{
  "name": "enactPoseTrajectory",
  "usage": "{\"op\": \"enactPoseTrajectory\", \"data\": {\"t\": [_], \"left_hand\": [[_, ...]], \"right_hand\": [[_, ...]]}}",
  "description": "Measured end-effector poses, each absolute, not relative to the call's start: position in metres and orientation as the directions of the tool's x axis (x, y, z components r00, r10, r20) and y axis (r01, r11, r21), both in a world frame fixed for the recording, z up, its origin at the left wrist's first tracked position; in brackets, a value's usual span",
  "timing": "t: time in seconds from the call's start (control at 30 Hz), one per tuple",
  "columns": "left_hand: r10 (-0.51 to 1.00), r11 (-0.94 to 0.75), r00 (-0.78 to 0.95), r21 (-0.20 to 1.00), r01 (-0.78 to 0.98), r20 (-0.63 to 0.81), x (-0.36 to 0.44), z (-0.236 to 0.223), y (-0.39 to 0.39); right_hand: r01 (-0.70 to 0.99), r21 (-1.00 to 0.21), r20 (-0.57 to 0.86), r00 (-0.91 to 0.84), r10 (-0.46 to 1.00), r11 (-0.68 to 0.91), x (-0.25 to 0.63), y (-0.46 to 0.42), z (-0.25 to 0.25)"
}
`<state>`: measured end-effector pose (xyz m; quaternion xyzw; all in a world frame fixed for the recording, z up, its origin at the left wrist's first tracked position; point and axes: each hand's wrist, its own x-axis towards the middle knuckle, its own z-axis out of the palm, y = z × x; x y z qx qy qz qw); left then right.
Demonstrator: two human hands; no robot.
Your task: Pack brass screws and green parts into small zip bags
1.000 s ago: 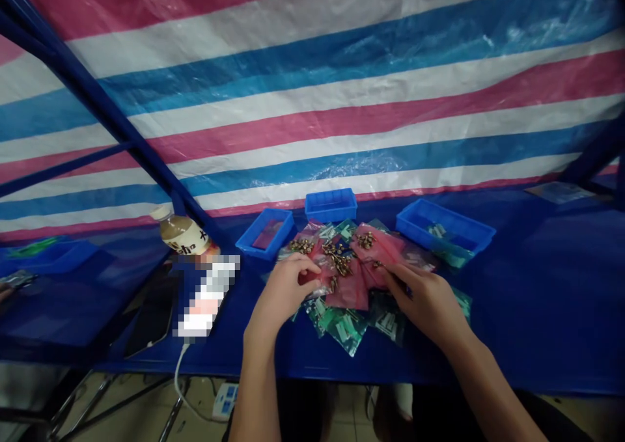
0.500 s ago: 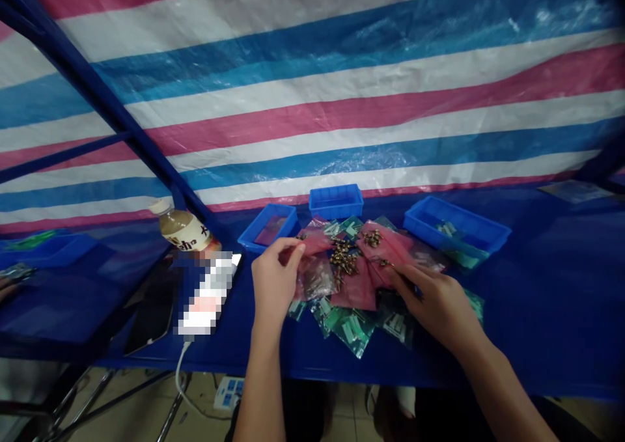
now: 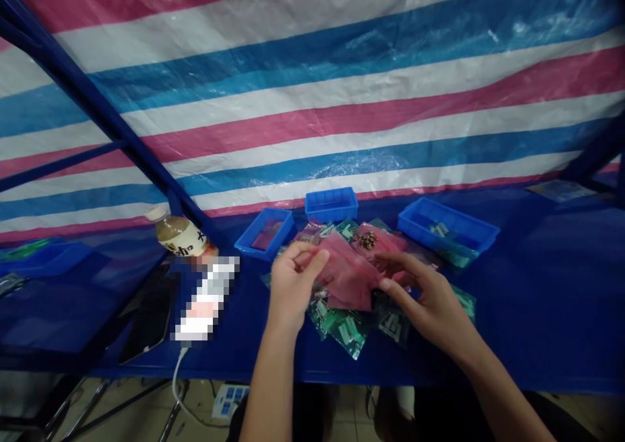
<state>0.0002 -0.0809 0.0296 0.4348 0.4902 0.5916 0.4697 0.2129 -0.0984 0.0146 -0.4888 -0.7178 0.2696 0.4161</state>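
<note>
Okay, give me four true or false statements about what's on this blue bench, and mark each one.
The left hand and right hand both hold a pink plastic bag. True.
A bottle of tan drink sits inside a blue tray. False: it is on the bench, left of the trays.
The rightmost blue tray holds green-printed packets. True.
The tarp behind the bench is green and yellow. False: it has pink, white and blue stripes.
</note>
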Motion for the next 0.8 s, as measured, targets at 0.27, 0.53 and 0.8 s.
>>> {"op": "enactPoseTrajectory", "data": {"t": [0.27,0.53,0.8], "left_hand": [[0.999,-0.030,0.027,0.971,-0.238,0.037,0.038,0.023,-0.091],[0.970,0.187,0.203,0.943,-0.276,-0.133,0.034,0.028,-0.095],[0.986,0.167,0.056,0.950,-0.264,-0.157,0.031,0.028,-0.091]], "right_hand": [[0.461,-0.856,0.128,-0.250,0.960,0.234,0.215,-0.110,0.019],[0.242,-0.970,-0.026,-0.152,0.988,0.012,0.219,-0.107,0.023],[0.260,-0.964,-0.125,-0.288,0.949,-0.048,0.215,-0.106,0.020]]}}
